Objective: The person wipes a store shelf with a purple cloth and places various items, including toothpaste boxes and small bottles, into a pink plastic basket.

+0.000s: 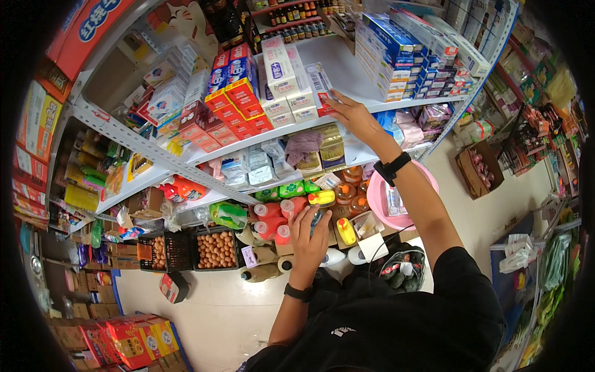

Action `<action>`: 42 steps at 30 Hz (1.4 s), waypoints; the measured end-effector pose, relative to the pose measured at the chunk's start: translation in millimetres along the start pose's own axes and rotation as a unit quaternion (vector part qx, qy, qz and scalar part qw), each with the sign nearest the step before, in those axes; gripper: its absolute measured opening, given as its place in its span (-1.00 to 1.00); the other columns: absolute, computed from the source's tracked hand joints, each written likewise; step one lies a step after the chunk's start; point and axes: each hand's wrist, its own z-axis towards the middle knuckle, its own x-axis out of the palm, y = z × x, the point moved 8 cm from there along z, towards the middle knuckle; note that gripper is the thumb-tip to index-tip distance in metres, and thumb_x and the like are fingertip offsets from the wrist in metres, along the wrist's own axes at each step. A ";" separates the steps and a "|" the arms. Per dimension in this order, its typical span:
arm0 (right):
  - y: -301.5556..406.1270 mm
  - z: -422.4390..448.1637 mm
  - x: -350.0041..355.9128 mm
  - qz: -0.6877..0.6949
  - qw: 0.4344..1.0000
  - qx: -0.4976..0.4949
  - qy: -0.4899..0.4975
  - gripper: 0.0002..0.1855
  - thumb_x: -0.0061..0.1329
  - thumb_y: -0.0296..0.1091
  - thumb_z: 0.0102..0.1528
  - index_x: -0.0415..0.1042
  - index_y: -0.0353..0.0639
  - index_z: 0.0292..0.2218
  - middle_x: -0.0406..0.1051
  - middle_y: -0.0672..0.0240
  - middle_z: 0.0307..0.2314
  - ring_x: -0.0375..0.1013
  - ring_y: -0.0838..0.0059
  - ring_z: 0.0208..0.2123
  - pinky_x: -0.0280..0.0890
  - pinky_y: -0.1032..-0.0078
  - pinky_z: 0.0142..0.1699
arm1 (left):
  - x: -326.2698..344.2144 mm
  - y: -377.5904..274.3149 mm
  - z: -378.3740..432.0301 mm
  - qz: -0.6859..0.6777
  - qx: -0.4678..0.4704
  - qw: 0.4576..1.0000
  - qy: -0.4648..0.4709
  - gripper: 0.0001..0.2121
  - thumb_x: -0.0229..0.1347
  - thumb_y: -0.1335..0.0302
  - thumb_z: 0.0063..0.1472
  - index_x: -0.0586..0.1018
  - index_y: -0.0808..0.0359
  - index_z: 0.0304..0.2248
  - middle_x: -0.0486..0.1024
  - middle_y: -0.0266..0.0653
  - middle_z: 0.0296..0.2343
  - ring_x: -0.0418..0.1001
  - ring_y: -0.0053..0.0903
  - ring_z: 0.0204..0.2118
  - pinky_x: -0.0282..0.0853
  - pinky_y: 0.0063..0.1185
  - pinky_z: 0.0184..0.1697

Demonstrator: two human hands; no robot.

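Observation:
My right hand (352, 116) reaches to the upper shelf, its fingertips on the front end of a white and red toothpaste box (318, 83). Whether the fingers grip that box or only rest on it is unclear. To its left stand stacked white boxes (279, 65) and red and blue toothpaste boxes (234, 79). Lower down, my left hand (307, 242) hovers over bottles on the floor, fingers curved and apart. Something bluish and clear shows between its thumb and fingers; I cannot tell if it is held. Pink-red bottles (267, 211) are just left of it.
The white metal shelf (346, 63) also bears blue toothpaste boxes (395, 51) at right. A purple cloth (302, 146) lies on the tier below. Around my feet are a pink basin (425, 179), yellow-capped bottles (345, 231), egg crates (216, 250) and a bag of dark produce (404, 269).

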 end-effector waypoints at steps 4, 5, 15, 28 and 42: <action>19.0 -57.8 -26.6 0.030 0.988 0.039 -0.149 -0.68 0.00 -0.41 0.02 0.39 -0.18 -0.14 0.36 0.13 -0.17 0.36 0.09 -0.15 0.29 0.41 -0.08 | 17.2 -3.4 -3.6 -0.034 -0.018 0.999 0.023 -0.74 0.10 0.61 -0.02 0.55 0.20 -0.27 0.41 -0.23 -0.20 0.34 -0.30 -0.12 0.09 -0.26 0.08; 23.4 -83.2 -27.6 0.031 0.982 0.048 -0.181 -0.74 0.00 -0.42 0.02 0.42 -0.20 -0.20 0.39 0.15 -0.23 0.39 0.11 -0.20 0.30 0.43 -0.11 | 24.1 1.7 -8.1 -0.050 -0.034 0.998 0.035 -0.77 0.10 0.61 -0.02 0.55 0.21 -0.30 0.41 -0.25 -0.21 0.33 -0.31 -0.12 0.09 -0.27 0.08; -162.9 -471.9 101.0 0.031 0.828 0.560 -0.005 -0.61 -0.15 -0.61 -0.18 0.37 -0.22 -0.22 0.42 0.04 -0.35 0.45 0.18 -0.31 0.32 0.36 -0.23 | 107.2 14.4 -89.6 -0.133 -0.148 0.967 0.160 -0.89 0.18 0.59 -0.06 0.54 0.25 -0.46 0.44 -0.30 -0.29 0.35 -0.32 -0.14 0.09 -0.29 0.09; -316.4 -544.7 133.0 -0.086 0.715 0.679 0.147 -0.28 0.17 -0.04 -0.25 0.30 -0.44 -0.17 0.39 0.08 -0.32 0.41 0.11 -0.24 0.36 0.32 -0.18 | 164.6 -6.7 -147.0 -0.161 -0.193 0.936 0.248 -0.81 0.22 0.67 -0.19 0.51 0.21 -0.54 0.40 -0.34 -0.24 0.36 -0.34 -0.12 0.07 -0.21 0.10; -76.5 -433.0 14.8 0.408 0.678 0.606 -0.088 -0.52 0.02 -0.11 0.00 0.36 -0.33 -0.17 0.44 0.22 -0.36 0.46 0.47 -0.37 0.36 0.56 -0.22 | 182.4 -45.8 -89.5 -0.337 -0.213 0.876 0.271 -0.69 0.08 0.63 0.03 0.44 0.35 -0.17 0.41 -0.16 -0.20 0.35 -0.40 -0.11 0.18 -0.47 0.03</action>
